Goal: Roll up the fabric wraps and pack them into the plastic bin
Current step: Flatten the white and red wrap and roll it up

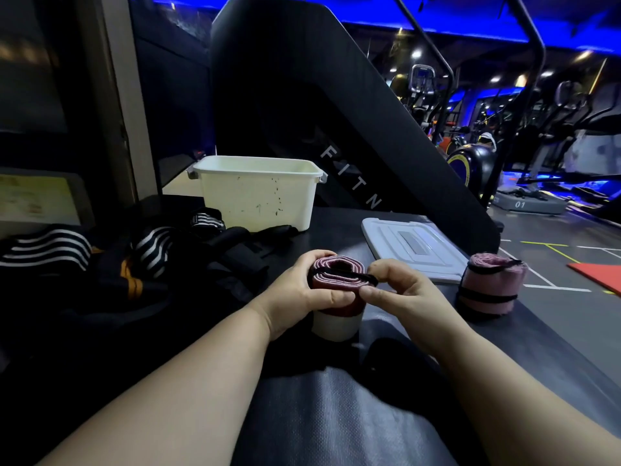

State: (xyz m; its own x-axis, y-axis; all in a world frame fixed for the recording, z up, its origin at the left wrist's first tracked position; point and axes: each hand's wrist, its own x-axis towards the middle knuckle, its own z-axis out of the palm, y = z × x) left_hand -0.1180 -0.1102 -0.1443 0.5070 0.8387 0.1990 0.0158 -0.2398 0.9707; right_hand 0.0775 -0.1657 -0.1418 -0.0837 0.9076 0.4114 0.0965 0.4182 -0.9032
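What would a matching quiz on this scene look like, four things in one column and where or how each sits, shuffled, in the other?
Things:
1. bin
2. lid
3. pink roll
4. red roll

Places or states:
A. held between the left hand and the right hand
B. standing alone at far right, bound by black straps
C. lying flat, to the right of the bin
D. upright and uncovered, at the back

Pairs: 1-D, 2-C, 3-B, 4-A
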